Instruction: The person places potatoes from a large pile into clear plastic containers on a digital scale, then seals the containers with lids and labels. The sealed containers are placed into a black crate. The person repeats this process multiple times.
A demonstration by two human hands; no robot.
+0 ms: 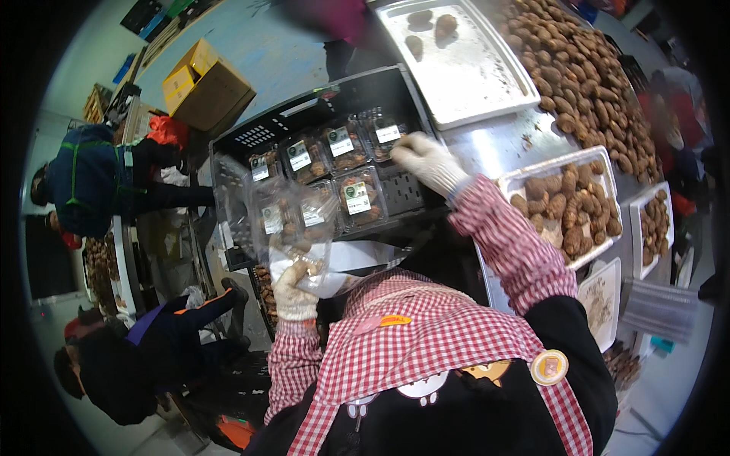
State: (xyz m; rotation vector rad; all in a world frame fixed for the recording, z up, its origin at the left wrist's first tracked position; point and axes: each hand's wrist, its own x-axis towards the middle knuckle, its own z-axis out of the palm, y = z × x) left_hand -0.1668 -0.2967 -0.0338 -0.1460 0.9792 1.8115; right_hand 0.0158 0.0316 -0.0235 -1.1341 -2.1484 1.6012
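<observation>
My left hand [295, 290], in a white knit glove, grips a clear plastic clamshell container [311, 253] and perhaps a sheet of film or labels behind it. My right hand [429, 162], gloved too, is over the near right part of a black plastic crate [425, 102]. Its fingers are at the edge of a labelled clear box [385, 132]; whether they hold it I cannot tell. Several more labelled boxes of small brown tubers stand in the crate in two rows, among them a front one [360, 196]. The clear plastic in my left hand partly covers the left boxes.
A white foam tray [445, 117] with a few tubers lies beyond the crate. Right of it, a large heap of tubers [587, 85] covers the metal table; a filled white tray [613, 171] is nearer. A cardboard box [219, 91] and two people are at the left; another person stands across.
</observation>
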